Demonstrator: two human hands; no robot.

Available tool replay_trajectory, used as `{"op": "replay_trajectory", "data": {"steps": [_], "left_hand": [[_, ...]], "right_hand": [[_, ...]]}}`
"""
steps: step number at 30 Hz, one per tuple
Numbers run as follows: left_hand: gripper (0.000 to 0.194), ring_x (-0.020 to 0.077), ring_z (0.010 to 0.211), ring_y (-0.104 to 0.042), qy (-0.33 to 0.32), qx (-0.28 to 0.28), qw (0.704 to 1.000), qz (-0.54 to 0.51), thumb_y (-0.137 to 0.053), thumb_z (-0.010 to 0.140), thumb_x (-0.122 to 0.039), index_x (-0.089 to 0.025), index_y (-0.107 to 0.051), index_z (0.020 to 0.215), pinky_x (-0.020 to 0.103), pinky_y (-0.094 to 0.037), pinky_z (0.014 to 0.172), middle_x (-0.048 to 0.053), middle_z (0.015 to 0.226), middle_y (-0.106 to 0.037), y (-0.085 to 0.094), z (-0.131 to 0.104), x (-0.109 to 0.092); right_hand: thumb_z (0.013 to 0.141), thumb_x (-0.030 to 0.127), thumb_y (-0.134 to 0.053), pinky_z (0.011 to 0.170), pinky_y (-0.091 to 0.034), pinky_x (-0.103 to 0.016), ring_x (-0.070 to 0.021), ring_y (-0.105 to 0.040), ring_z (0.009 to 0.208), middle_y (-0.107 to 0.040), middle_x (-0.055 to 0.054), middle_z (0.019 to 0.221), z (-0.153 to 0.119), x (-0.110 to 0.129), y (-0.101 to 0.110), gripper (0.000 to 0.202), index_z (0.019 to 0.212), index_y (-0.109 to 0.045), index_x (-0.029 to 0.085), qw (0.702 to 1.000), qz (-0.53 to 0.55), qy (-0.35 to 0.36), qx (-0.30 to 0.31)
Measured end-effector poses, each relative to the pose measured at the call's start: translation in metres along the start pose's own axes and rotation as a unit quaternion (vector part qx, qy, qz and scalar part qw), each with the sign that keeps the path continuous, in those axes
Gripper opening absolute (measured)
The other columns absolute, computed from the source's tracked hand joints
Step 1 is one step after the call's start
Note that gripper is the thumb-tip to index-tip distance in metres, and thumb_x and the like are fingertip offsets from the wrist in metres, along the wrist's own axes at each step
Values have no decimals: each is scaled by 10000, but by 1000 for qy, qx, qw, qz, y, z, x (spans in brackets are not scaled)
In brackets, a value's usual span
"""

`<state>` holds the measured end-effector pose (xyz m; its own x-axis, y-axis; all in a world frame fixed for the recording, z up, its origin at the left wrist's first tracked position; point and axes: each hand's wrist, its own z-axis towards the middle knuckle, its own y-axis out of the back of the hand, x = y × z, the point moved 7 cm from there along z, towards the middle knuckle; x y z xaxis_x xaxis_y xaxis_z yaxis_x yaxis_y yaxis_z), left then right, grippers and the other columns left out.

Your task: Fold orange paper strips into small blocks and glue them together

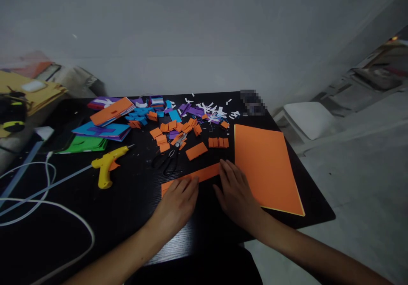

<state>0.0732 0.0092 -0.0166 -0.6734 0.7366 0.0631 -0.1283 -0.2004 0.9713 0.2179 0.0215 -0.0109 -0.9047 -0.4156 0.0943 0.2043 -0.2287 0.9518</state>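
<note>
A long orange paper strip [208,172] lies slanted on the black table [134,217]. My left hand [180,198] rests on its left part, fingers together and bent over the paper; whether they pinch it is hidden. My right hand [234,189] touches the strip's right end with its fingertips, thumb apart from the fingers. Just beyond the strip are an orange rectangle [196,151], a folded orange piece [218,142] and scissors with black handles [170,159]. Large orange sheets [266,166] lie right of my right hand, with a yellow edge showing beneath.
A yellow glue gun [108,164] lies at the left, near a looping white cable [76,217]. Stacks of coloured paper [102,130], small orange pieces [162,140] and white scraps [213,111] cover the back. A white stool [307,119] stands beyond the table's right side.
</note>
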Motion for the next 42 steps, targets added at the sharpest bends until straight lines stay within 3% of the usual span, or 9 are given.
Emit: {"op": "replay_trajectory", "data": {"steps": [4, 6, 18, 22, 28, 35, 42], "left_hand": [[342, 298, 1101, -660, -6, -9, 1000, 4, -492, 939, -40, -61, -701, 1209, 434, -514, 954, 164, 1287, -718, 2, 1, -1], [350, 300, 1090, -662, -8, -7, 1000, 6, -500, 933, -35, -40, -691, 1227, 439, -511, 965, 171, 1276, -719, 3, 1, -1], [351, 305, 1121, -651, -12, -12, 1000, -1, -501, 922, -25, -50, -700, 1211, 446, -511, 970, 181, 1318, -702, 3, 0, -1], [374, 307, 1103, -654, -8, -8, 1000, 4, -447, 932, -15, -31, -693, 1214, 458, -526, 946, 197, 1314, -697, 3, 0, -2], [398, 303, 1108, -663, -7, 0, 1000, 15, -440, 932, -17, -33, -675, 1254, 461, -523, 980, 181, 1255, -724, 5, 1, -2], [374, 301, 1105, -663, 10, -11, 1000, -3, -466, 931, -6, -43, -690, 1228, 439, -518, 949, 165, 1243, -734, 6, -4, 3], [387, 310, 1128, -659, 12, -16, 1000, 4, -429, 951, -6, -46, -703, 1222, 443, -513, 939, 169, 1274, -730, 13, -26, 14]], "right_hand": [[998, 129, -454, 1164, -461, -509, -322, -536, 1379, -627, -187, 1436, -4, 23, -3, 446, 1418, -564, 26, 994, 40, 101, 26], [1003, 125, -446, 1158, -479, -481, -299, -563, 1366, -641, -164, 1433, -6, 27, -5, 438, 1413, -582, 47, 991, 57, 115, 40], [1041, 314, -511, 1155, -483, -510, -309, -592, 1361, -612, -185, 1465, -11, 3, -4, 468, 1428, -575, 58, 996, 54, 53, 48], [1026, 257, -508, 1160, -474, -530, -325, -586, 1360, -635, -191, 1437, -8, 10, -3, 436, 1390, -603, 37, 996, 56, 47, 47], [1012, 195, -518, 1198, -444, -492, -279, -547, 1405, -624, -144, 1465, -4, 33, -9, 452, 1447, -558, 81, 985, 103, 112, 83], [1036, 238, -517, 1173, -460, -502, -275, -557, 1399, -617, -139, 1472, -7, 30, -11, 444, 1456, -547, 96, 987, 97, 106, 75], [1042, 246, -500, 1156, -470, -489, -278, -601, 1344, -649, -136, 1437, -5, 31, -9, 398, 1393, -599, 86, 989, 94, 104, 57]]}}
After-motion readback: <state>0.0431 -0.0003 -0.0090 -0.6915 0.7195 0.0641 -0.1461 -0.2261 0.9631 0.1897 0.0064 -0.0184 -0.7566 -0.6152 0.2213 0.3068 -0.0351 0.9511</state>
